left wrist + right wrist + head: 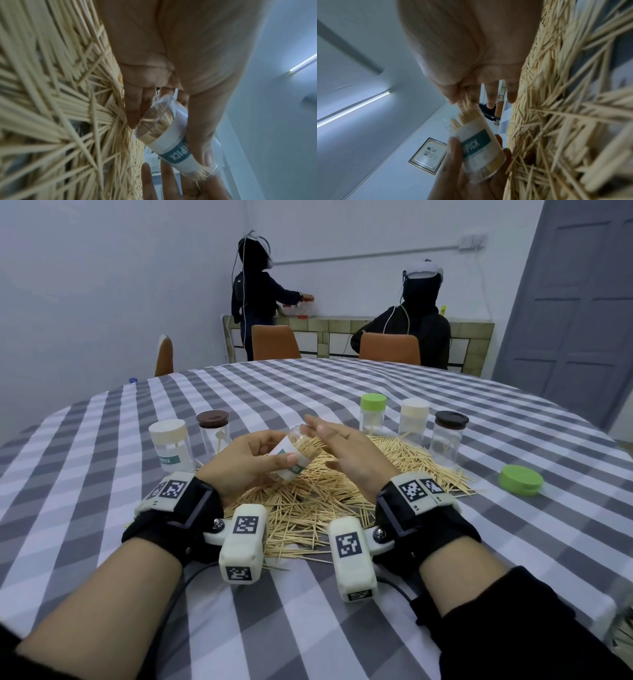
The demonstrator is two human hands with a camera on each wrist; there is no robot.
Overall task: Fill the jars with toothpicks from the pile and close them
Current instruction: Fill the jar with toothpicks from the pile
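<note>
Above the toothpick pile [318, 501] my left hand [246, 460] gripped the jar [296, 455] — tilted, mouth pointing away-right — toward my right hand [349, 453], fingers straight, holding nothing.

The held jar [477, 147] has a teal label reading "PICK".

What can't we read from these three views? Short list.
- Jar mouth, head view: covered by the right hand, so contact with the toothpicks is unclear.
- Jar label, all views: cut off by the left hand; only "PICK" shows.
- Right fingertips, right wrist view: motion-blurred at the toothpick tips.
- Capped jars: fill level not clear in the head view.
</note>
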